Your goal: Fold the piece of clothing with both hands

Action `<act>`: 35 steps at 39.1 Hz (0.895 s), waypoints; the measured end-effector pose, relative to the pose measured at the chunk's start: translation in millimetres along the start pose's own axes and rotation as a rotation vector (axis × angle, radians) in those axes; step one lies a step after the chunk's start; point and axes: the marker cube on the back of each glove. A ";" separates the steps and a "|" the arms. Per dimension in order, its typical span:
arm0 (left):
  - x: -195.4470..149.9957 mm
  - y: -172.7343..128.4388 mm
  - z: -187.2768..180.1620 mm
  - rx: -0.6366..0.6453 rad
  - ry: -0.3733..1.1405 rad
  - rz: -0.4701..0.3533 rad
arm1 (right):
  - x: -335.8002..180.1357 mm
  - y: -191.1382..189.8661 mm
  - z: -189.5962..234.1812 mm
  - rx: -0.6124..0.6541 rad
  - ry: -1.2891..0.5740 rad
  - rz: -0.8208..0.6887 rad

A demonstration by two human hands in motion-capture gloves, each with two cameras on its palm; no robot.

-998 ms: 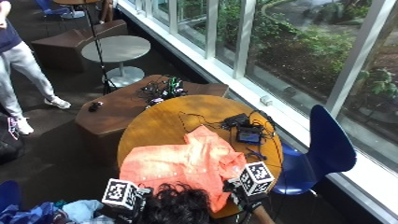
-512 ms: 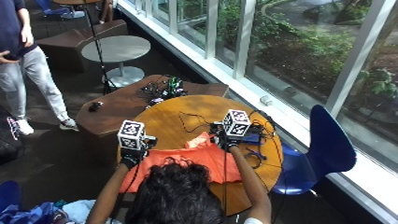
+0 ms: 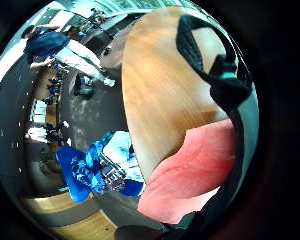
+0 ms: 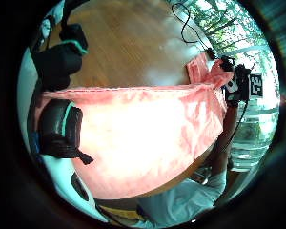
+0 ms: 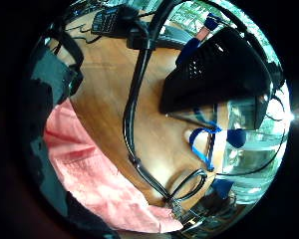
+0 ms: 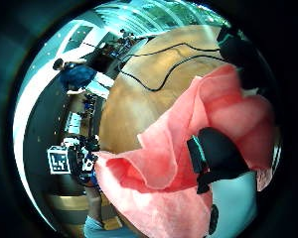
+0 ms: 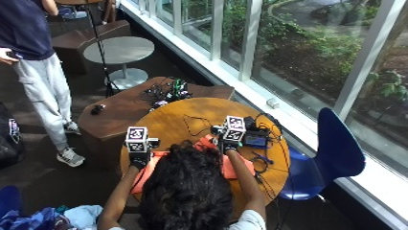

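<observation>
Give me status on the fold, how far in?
Early. Done: the orange-pink garment lies on the round wooden table, and each hand has an edge. In hand: left hand and right hand both grip the cloth, its edge stretched between them in the left thumb side palm view, one layer curling over by the right fingers. Left: no finished fold shows; the head hides the middle.

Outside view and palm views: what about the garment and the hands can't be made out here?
- Garment: the person's head hides most of it in the outside view; its type and fold state are unclear.
- Left hand and right hand: marker cubes cover the fingers there.
- Table devices: too small to identify.
</observation>
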 end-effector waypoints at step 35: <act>21.8 100.7 69.2 -0.148 0.079 0.028 | 88.6 158.1 1.5 0.157 0.273 0.566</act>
